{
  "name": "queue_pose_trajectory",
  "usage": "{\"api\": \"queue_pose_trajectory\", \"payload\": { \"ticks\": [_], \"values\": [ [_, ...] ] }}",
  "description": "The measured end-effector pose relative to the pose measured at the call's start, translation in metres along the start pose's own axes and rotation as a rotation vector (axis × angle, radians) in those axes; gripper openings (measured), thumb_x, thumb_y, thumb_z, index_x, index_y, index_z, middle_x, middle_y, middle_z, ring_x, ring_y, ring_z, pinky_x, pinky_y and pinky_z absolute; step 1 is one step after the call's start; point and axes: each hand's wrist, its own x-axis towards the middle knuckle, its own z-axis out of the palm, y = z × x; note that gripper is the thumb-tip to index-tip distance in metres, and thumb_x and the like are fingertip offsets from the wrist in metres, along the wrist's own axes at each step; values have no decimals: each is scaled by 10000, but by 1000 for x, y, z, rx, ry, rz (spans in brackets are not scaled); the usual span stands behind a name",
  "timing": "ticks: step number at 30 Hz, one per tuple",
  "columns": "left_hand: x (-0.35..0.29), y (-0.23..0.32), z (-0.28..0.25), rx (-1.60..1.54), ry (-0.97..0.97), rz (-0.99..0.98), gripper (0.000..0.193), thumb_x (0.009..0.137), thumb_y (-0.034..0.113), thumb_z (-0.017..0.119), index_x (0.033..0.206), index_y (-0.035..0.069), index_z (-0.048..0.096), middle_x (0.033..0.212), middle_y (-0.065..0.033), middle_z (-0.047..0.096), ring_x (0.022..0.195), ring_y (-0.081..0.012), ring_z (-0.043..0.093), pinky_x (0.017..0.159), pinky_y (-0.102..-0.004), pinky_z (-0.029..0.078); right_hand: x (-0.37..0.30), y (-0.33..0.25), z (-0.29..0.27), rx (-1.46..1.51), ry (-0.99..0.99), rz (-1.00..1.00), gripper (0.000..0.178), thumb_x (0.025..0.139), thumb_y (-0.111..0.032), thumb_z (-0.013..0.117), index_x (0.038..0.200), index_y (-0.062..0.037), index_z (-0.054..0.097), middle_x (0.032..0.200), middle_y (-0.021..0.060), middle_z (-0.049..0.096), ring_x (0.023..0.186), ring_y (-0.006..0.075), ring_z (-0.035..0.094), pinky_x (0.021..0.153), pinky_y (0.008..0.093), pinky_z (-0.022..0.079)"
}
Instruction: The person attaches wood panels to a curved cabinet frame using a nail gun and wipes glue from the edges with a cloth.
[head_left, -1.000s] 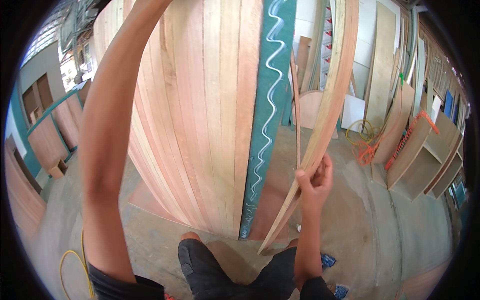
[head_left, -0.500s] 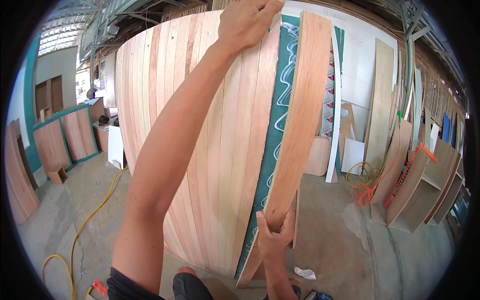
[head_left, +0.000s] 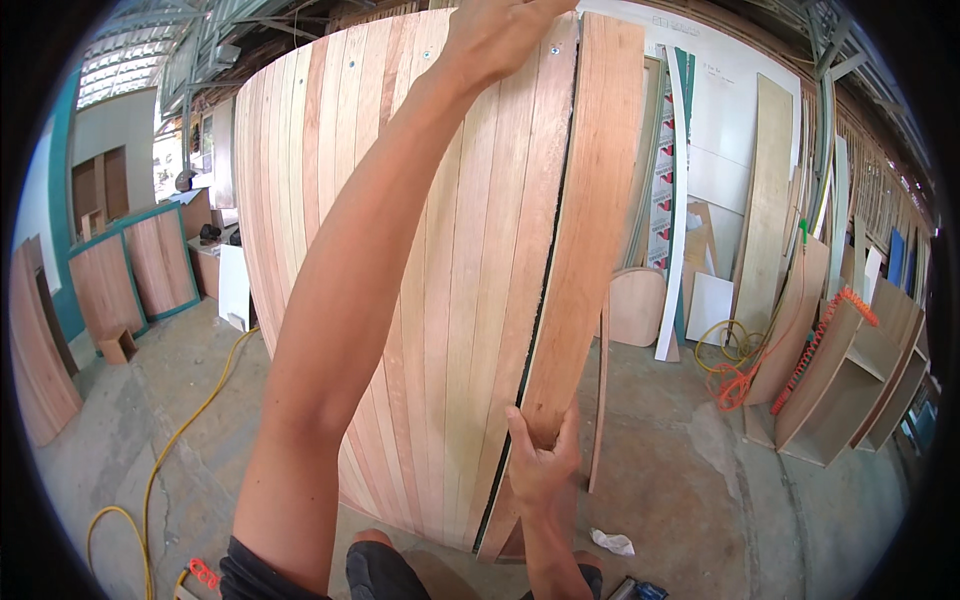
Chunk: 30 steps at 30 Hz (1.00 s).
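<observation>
A large upright curved panel [head_left: 480, 250] is faced with narrow wooden strips. At its right edge stands a long wooden plank [head_left: 590, 200], nearly parallel to the last strip, with a thin dark gap between them. My right hand [head_left: 543, 465] grips the plank low down, thumb on its left edge and fingers on its right. Up at the panel's top edge, my left hand [head_left: 495, 42] is bent over with curled fingers, partly cut off by the picture's upper border; what they hold is hidden. My left forearm crosses in front of the strips.
Boards [head_left: 762, 200] lean against the back wall at right, beside a wooden shelf unit [head_left: 830, 390] and an orange coiled hose [head_left: 800, 350]. A yellow hose [head_left: 185, 430] runs over the floor at left. Crumpled white paper [head_left: 612, 542] lies near my feet.
The plank has swung left against the panel's edge, covering the green strip with white wavy glue lines. My right hand moved slightly left and up with it; my left hand rose a little.
</observation>
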Motion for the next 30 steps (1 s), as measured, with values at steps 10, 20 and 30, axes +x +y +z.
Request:
{"api": "queue_pose_trajectory", "payload": {
  "ticks": [10, 20, 30],
  "values": [
    [3, 7, -4, 60, -54, -21, 439, 939, 379, 570, 835, -40, 650, 690, -157, 606, 676, -224, 581, 661, -392, 440, 4, 0, -2, -72, 8, -45, 760, 808, -123, 852, 1397, 144, 452, 1286, 272, 620, 1150, 287, 643, 948, 382, 537],
    [1, 12, -4, 123, -52, -13, 388, 922, 363, 586, 872, 0, 710, 760, -166, 680, 725, -280, 652, 699, -396, 482, 3, -8, 3, -47, 15, -21, 768, 808, -109, 850, 1415, 131, 444, 1284, 266, 626, 1134, 275, 652, 925, 369, 549],
    [4, 13, 6, 195, -17, 83, 367, 865, 382, 660, 974, 48, 766, 934, -177, 741, 908, -337, 707, 803, -408, 531, 5, -1, -1, -81, 12, -68, 798, 802, -128, 863, 1432, 114, 438, 1343, 247, 608, 1164, 279, 647, 949, 373, 537]
  ]
}}
